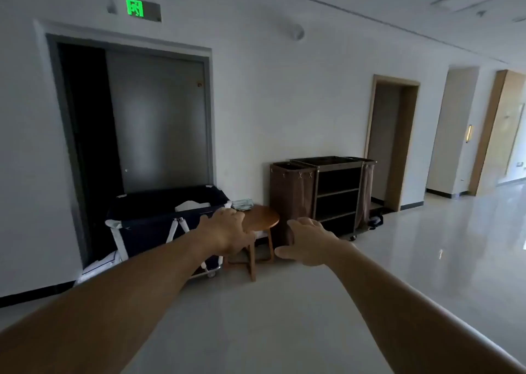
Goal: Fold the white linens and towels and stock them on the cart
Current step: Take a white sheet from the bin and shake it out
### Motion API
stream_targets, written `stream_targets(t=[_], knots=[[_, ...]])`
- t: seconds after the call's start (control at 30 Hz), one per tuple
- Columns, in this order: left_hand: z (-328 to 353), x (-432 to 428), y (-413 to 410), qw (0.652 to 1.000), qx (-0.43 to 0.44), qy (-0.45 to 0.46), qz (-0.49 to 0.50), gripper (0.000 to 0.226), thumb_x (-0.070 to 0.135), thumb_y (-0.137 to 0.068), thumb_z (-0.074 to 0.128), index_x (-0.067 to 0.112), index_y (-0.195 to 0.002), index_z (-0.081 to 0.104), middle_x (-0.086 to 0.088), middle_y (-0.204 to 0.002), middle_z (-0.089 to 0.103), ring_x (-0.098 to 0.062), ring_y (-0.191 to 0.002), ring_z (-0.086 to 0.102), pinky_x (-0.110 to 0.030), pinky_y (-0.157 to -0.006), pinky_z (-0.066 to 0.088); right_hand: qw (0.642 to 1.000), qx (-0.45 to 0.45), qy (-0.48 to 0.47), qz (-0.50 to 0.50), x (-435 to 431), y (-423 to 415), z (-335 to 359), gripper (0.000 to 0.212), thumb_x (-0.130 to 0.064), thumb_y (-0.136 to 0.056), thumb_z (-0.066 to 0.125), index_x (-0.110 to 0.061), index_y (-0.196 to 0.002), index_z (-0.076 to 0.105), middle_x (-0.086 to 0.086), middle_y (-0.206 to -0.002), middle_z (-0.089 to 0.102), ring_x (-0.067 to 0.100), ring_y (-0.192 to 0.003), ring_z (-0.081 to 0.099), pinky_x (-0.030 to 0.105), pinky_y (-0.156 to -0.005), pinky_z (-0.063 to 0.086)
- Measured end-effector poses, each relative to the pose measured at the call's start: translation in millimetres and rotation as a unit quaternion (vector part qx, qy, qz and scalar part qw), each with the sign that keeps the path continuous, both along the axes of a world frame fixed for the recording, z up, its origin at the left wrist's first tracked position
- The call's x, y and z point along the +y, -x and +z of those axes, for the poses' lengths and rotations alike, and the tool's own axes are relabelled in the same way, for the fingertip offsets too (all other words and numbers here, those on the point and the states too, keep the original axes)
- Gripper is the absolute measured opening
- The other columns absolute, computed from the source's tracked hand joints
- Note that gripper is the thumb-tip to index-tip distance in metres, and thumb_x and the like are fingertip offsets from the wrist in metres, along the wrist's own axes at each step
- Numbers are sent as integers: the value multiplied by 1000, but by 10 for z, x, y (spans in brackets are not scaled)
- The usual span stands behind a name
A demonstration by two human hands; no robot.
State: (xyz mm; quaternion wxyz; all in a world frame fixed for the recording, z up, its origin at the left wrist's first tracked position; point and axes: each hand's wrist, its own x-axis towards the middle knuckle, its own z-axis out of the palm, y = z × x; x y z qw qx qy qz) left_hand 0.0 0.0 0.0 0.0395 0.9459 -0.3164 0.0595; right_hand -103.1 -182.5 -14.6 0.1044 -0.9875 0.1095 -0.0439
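Note:
A dark housekeeping cart (pixel 337 194) with bare shelves and brown cloth bags at its sides stands against the far wall. Left of it is a navy laundry bin (pixel 159 214) on a white wheeled frame, with white linen (pixel 190 204) showing inside. More white linen (pixel 98 265) lies on the floor by the bin. Both my arms stretch forward in the air. My left hand (pixel 225 231) and my right hand (pixel 308 241) hold nothing, fingers loosely spread, well short of the bin and cart.
A round wooden side table (pixel 260 220) stands between the bin and the cart, with a small greenish bundle (pixel 242 203) at its back edge. A dark doorway (pixel 94 146) is behind the bin. Glossy corridor floor (pixel 427 260) runs off to the right.

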Motion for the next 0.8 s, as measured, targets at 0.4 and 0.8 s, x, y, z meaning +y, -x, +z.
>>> stream_targets(t=[0.4,0.8], knots=[[-166,-826,-1280,999,-2,-27,40,74,62,-94,35,16,-152,28,-5,-160,25,-25,-147,20,-55,-113,23,999,28,5,26,-901,-1462,-166,83,-63,-84,57,-30,-152,25,6,-160,20,33,-147,18,55,-112,29],[-286,-1157,-3442,1000,24,-9,14,72,60,-93,38,19,-152,28,-4,-156,31,-25,-143,26,-56,-112,28,998,47,27,9,-1081,-3559,-162,82,-58,-87,56,-24,-154,23,7,-161,19,33,-148,16,57,-114,26]])
